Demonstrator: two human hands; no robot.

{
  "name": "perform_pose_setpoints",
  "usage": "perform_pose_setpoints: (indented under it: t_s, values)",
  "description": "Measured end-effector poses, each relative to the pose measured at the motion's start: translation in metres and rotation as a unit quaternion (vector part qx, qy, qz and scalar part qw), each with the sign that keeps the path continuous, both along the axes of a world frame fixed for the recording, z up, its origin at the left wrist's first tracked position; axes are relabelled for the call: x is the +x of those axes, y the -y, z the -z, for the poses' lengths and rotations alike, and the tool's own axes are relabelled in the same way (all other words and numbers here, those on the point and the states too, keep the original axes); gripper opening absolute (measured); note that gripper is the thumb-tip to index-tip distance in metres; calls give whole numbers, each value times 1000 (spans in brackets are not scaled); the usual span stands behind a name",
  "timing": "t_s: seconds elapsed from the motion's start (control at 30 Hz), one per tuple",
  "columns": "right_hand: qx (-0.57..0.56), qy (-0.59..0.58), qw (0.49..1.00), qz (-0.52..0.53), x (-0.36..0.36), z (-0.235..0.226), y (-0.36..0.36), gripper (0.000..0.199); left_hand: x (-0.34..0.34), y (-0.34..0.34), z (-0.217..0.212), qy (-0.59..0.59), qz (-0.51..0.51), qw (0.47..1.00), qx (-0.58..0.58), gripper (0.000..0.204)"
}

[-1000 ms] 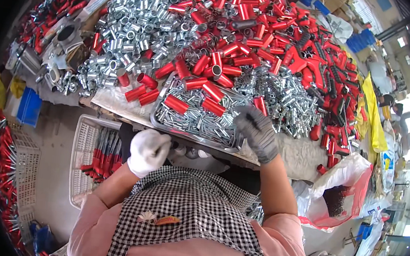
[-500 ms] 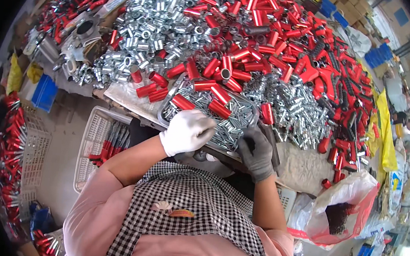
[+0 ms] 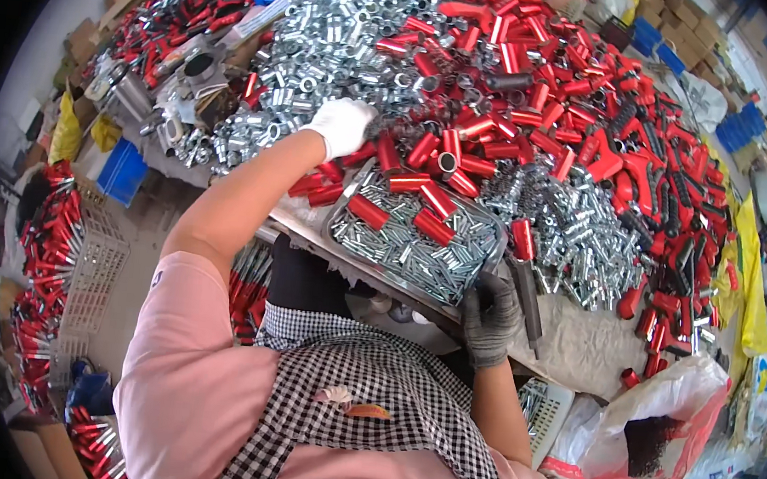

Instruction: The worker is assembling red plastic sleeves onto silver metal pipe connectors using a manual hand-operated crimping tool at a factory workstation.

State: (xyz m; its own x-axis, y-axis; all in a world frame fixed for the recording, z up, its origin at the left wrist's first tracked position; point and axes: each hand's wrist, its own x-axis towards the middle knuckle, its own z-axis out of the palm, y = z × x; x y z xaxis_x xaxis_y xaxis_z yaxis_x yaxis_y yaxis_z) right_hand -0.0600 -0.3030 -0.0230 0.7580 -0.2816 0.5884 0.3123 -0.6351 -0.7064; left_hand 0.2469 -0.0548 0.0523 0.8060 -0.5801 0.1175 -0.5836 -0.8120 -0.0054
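White-gloved left hand (image 3: 342,128) has moved from the tray (image 3: 501,242) to silver sleeves (image 3: 327,54); its grip I cannot tell.

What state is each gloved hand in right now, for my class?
Left hand: cannot be told; fingertips unclear.
Right hand: partly curled; cannot tell if it holds anything.

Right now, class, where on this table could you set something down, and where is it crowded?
Front right, the pale cloth lies bare between the dark bar, the silver parts and the sack. Crowded: the tray, holding pins and red tubes, and the silver sleeves by the left hand.
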Motion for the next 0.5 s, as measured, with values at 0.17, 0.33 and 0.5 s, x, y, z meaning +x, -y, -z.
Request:
perform_pose_setpoints:
  t_s: [0.17, 0.33, 0.5]
  values:
    - [32, -13, 999, -23, 2, 9, 2, 30, 13, 11, -9, -2, 13, 996, 84, 23]
    - [137, -32, 988, -60, 7, -24, 12, 25, -23, 9, -7, 81, -7, 997, -17, 27]
    - [-79, -36, 996, -31, 65, -112, 65, 22, -122, 10, -7, 144, 73, 970, -184, 32]
